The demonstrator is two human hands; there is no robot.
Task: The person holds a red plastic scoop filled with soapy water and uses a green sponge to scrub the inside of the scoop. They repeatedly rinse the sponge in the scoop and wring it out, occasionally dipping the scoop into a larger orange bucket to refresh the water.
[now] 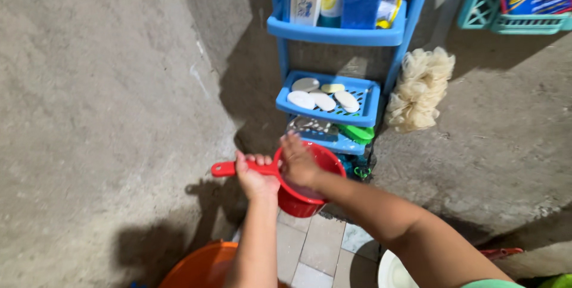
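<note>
Five soap bars [325,101], one red dipper [310,195], one loofah [420,88].

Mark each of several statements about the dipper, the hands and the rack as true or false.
1. The left hand holds the red dipper by its handle. True.
2. The right hand rests on the orange bucket. False: it reaches into the dipper's bowl; the bucket sits lower, untouched.
3. Soap bars lie on a tray of the blue rack. True.
4. The sponge puff lies inside the dipper. False: it hangs against the wall to the right of the rack.
5. The dipper is green. False: it is red.
</note>
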